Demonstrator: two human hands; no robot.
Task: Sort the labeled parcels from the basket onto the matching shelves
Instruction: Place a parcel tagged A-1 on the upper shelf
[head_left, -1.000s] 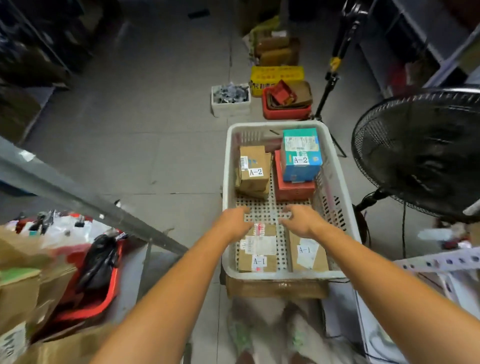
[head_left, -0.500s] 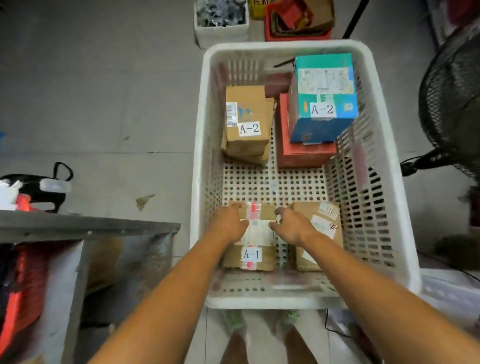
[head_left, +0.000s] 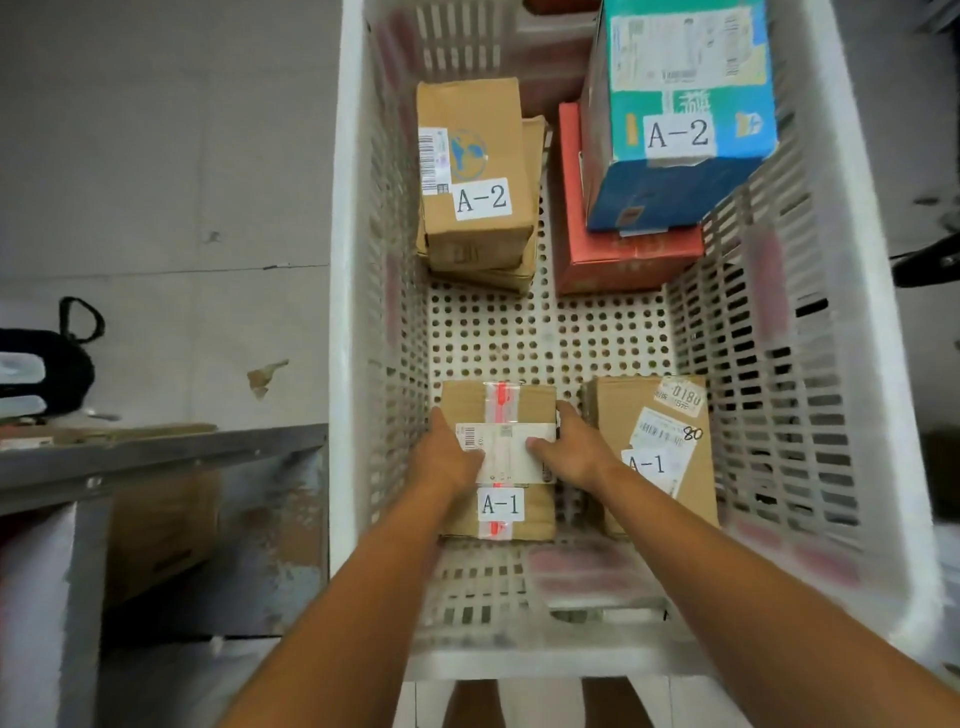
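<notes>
Both hands grip one brown parcel (head_left: 498, 402) marked A-1, which lies flat on the floor of the white basket (head_left: 344, 312), in its near left corner. The left hand (head_left: 448, 460) clasps the parcel's left edge, thumb on the white shipping slip on top; its other fingers go down the side, out of sight. The right hand (head_left: 574, 452) clasps the right edge, thumb on the same slip, fingers (head_left: 569, 411) curled into the narrow gap before a second A-1 parcel (head_left: 623, 410) just beside them. Beyond the fingertips, across a bare stretch of perforated floor, sit a brown A-2 parcel (head_left: 470, 171) on another carton and a blue-green A-2 box (head_left: 680, 104) tilted on a red box (head_left: 623, 257).
</notes>
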